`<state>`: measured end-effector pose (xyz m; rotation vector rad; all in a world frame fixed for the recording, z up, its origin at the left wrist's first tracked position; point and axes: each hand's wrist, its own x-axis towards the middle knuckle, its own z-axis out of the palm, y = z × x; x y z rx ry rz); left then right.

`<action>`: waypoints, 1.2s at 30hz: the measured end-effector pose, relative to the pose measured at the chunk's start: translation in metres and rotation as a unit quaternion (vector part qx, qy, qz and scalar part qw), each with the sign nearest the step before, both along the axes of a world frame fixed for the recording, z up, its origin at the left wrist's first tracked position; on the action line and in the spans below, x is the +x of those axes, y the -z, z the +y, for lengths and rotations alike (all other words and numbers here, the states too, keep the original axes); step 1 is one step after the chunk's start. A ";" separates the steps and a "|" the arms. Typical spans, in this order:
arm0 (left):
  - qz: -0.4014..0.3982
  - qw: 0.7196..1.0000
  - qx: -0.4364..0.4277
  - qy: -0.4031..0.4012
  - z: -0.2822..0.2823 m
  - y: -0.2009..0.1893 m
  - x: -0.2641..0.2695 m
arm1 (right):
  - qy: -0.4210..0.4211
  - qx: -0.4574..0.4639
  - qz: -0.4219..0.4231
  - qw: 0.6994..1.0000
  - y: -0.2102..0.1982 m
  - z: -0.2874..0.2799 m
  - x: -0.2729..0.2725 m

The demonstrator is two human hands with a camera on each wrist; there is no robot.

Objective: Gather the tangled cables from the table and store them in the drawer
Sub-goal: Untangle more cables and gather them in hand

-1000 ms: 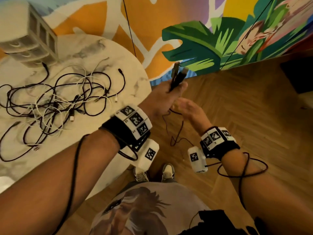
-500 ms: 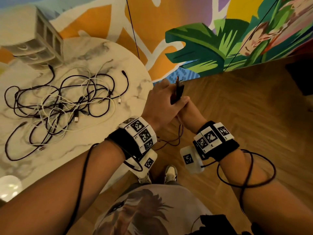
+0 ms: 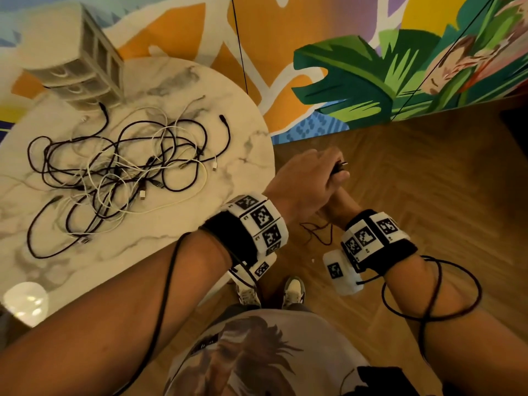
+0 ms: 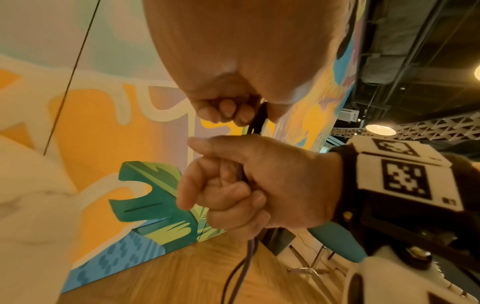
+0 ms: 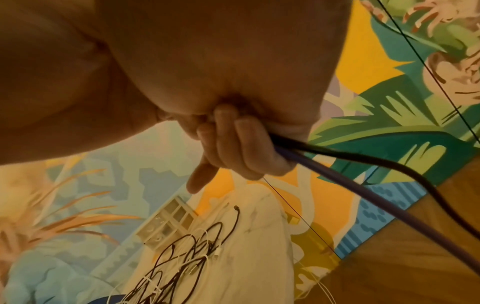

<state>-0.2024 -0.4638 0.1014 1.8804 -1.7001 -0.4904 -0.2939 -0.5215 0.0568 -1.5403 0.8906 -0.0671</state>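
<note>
— Standing off the edge of the table [image 3: 251,155], the person has both hands together over the wooden floor [image 3: 428,178]. The left hand [image 3: 303,181] sits on top, fingers curled round a dark cable [image 4: 257,121] whose metal plug end pokes out past the thumb.

— And the right hand [image 3: 340,207]?

— Tucked just beneath the left, touching it. From the left wrist view its fingers [image 4: 221,191] are curled round the same cable, which runs down out of the fist in two strands and hangs in a loop above the floor.

— So both are gripping it?

— Yes, both closed on that one cable, one fist stacked over the other.

— Where's everything else?

— The pile of cables [image 3: 120,172] lies on the marble tabletop, black and white ones knotted through each other, loose ends trailing toward the table's rim. It's well apart from the hands.

— And the drawers?

— A small pale drawer unit [image 3: 83,72] stands at the far side of the table, next to the painted wall [image 3: 371,75]. One black cable end reaches just up to its base. I can't tell from here whether any drawer is pulled out.
</note>
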 end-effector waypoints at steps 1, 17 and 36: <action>0.005 1.000 0.006 -0.002 0.000 0.001 0.003 | 0.021 0.051 -0.042 0.998 0.000 0.000 0.003; -0.132 0.891 0.388 -0.195 0.047 0.120 0.196 | 0.070 0.014 0.079 0.994 0.047 0.006 0.012; -0.292 0.938 0.160 -0.099 0.083 0.024 0.148 | -0.057 -0.057 -0.049 0.996 0.037 0.037 0.100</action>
